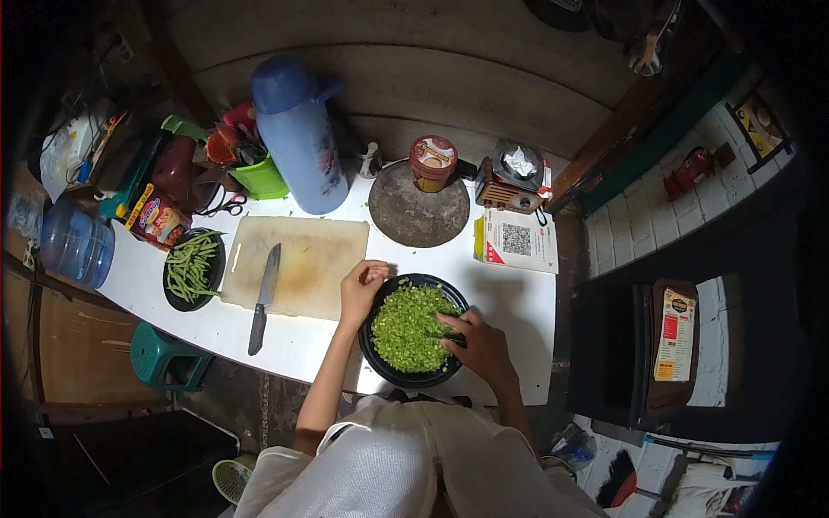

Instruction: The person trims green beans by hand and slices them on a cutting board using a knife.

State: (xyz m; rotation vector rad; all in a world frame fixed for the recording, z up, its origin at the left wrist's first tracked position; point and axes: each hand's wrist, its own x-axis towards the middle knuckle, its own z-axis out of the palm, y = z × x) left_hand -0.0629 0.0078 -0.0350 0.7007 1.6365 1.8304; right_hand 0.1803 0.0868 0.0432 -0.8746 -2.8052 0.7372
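Observation:
A round black bowl [369, 361] full of finely chopped green beans [413, 332] stands at the table's front edge, before my body. My right hand [480, 347] reaches over the bowl's right side, its fingers apart and bent, with the tips at the chopped pieces. Just beside the upper left rim is my left hand [360, 292], its fingers curled in; I see nothing in them. Left of it lies a pale cutting board [324, 259]. A knife [265, 293] with a dark handle rests across the board, its handle past the front edge.
Whole green beans [192, 266] fill a dark plate [177, 300] at the left. Behind the board stands a blue thermos [302, 147]. A round dark slab [414, 216] carries a brown tub [432, 160]. A QR-code card [516, 242] lies at the right; a green stool [164, 354] stands below.

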